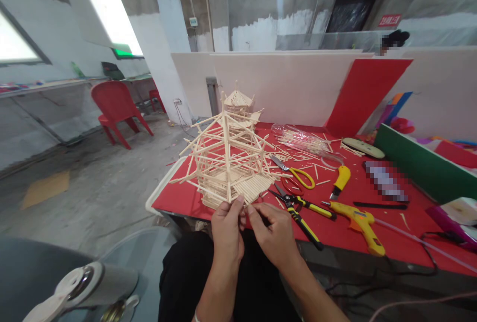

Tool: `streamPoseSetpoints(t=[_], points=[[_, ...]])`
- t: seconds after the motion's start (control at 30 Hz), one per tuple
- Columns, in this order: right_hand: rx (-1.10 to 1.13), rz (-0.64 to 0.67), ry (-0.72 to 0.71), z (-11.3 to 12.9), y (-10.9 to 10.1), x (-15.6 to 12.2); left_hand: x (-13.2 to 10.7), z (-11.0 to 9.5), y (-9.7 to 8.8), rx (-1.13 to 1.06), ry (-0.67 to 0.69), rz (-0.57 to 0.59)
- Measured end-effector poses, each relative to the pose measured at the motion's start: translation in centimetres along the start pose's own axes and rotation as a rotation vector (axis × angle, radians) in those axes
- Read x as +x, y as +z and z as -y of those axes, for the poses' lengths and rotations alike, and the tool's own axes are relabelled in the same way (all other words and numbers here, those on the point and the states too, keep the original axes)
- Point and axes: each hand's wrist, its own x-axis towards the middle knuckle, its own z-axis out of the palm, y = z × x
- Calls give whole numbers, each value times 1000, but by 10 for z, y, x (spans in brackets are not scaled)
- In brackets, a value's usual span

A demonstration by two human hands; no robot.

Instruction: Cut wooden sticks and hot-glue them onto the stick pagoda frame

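Observation:
A pavilion-like model of thin wooden sticks [226, 150] stands at the near left of the red tabletop, its roof frame open and a slatted panel sloping at its front right. Right at its front edge, my left hand [228, 227] is closed, thumb and fingers pinched together. Beside it, my right hand [274, 230] is also closed in a pinch, its fingertips almost meeting the left ones. Whatever lies between the fingertips is too small and covered to make out. A second stick model with a conical roof [238, 98] is partly hidden behind the first.
Right of the model lie scissors [303, 178], yellow-black pliers [303, 207], a utility knife [341, 181] and a yellow hot glue gun [359, 225] with a trailing cord. Loose sticks and a bagged bundle [301, 139] lie farther back. A bottle [100, 282] stands at lower left.

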Motion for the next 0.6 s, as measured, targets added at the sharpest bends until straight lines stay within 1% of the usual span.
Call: streamPoseSetpoints(t=[0.6], points=[[-11,12,3,0,-1,0,0,-1,0,2,5,7]])
